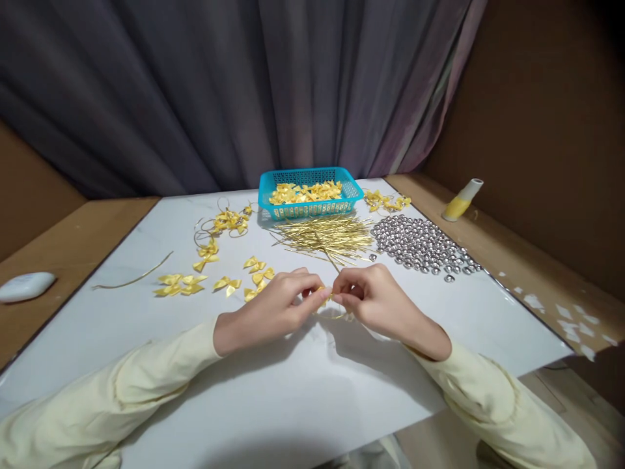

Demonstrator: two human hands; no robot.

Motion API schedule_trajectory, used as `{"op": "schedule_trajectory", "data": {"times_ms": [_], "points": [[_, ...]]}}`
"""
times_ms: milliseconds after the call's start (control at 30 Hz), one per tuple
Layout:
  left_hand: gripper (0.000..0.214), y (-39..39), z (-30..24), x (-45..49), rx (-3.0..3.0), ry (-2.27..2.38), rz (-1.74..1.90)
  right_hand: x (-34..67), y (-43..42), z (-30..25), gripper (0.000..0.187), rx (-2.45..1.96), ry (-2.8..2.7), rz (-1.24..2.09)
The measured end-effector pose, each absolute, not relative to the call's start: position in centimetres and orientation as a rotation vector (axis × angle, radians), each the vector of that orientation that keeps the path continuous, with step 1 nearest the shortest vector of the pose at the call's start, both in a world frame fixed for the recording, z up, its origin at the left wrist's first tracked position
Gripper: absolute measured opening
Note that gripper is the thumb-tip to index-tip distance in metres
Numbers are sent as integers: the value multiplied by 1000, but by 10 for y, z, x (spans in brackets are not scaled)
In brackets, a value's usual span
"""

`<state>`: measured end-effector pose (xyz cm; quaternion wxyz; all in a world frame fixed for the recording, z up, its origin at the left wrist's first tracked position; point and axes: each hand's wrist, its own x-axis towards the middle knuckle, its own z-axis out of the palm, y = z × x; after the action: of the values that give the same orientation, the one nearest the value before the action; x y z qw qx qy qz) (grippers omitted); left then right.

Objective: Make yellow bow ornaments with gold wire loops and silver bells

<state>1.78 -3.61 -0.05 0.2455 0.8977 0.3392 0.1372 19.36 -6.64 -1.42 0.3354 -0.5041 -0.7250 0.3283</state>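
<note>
My left hand [278, 307] and my right hand [374, 299] meet at the middle of the white board [293, 391], fingers pinched together on a small yellow ribbon bow [326, 295] with a thin gold string [342, 316] trailing under it. Loose yellow bows [215, 277] lie just left of my left hand. A heap of gold strings [327, 236] lies right behind my hands. Both sleeves are pale yellow.
A turquoise basket [307, 177] holding yellow bows stands at the back. A pile of silver bells [424, 246] lies at the right. More bows with string loops [229, 221] lie at the back left. A yellow-and-white bottle [461, 200] lies at the right, a white object [24, 285] at the left.
</note>
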Motion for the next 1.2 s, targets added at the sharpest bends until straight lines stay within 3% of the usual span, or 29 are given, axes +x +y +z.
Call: {"op": "schedule_trajectory", "data": {"times_ms": [867, 1200], "points": [[24, -31, -1, 18, 2528, 823, 306, 196, -62, -17, 12, -1334, -1994, 641], [24, -30, 0, 17, 2532, 870, 273, 204, -64, -12, 13, -1314, -2050, 737]]}}
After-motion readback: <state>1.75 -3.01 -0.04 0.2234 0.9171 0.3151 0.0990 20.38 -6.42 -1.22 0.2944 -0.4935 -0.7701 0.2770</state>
